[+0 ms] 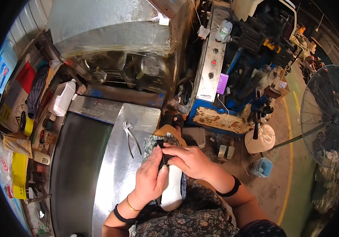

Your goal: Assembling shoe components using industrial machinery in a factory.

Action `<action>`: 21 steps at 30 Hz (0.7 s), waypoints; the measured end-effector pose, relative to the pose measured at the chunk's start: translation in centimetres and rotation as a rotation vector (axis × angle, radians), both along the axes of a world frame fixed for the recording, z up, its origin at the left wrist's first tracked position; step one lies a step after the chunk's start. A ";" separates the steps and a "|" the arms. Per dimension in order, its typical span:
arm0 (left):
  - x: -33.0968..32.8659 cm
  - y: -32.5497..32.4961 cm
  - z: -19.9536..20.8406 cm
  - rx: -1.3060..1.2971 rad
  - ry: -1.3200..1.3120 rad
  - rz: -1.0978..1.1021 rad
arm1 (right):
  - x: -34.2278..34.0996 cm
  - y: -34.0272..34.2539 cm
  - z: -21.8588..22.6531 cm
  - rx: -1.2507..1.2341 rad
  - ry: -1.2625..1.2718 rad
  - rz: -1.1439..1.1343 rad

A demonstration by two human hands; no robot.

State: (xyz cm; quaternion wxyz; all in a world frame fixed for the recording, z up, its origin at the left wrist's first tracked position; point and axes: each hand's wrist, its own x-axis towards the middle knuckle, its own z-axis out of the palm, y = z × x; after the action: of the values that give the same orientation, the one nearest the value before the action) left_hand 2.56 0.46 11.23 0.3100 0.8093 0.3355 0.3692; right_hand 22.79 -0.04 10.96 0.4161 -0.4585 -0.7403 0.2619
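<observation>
On my lap lies a white, rounded, elongated form [172,190] that looks like a shoe last, with its near end toward me. Black material [160,143] covers its far end, and both hands are closed on that part. My left hand [150,174] grips from the left, its thumb on the black edge. From the right, my right hand [190,161] presses its thumb and fingers against the same material, close to the left fingertips. The underside of the piece is hidden. Metal pincers [130,138] lie on the steel tabletop [112,173], left of my hands.
Left of the tabletop runs a dark conveyor belt [78,173]. Beyond it, a cluttered shelf holds a white plastic jug [63,98]. A machine with a button panel [213,59] stands ahead right. A lidded bucket [260,139], blue tub [262,167] and large fan [329,116] stand at right.
</observation>
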 end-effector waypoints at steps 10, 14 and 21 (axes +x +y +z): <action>-2.2 1.8 -1.6 -0.502 -0.279 -0.216 | -0.5 -1.1 0.6 -0.084 0.043 0.158; -2.6 2.2 -1.8 -0.578 -0.199 -0.290 | -0.9 -1.0 3.0 -0.231 0.011 0.189; -1.5 0.7 -3.3 -0.532 -0.157 -0.194 | -1.5 -1.7 1.5 -0.473 0.112 0.216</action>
State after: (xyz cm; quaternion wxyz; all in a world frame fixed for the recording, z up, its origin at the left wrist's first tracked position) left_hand 1.06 1.13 7.97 0.5701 0.6970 0.3166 0.2982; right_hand 21.34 -1.71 12.50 0.3072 -0.4462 -0.6789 0.4957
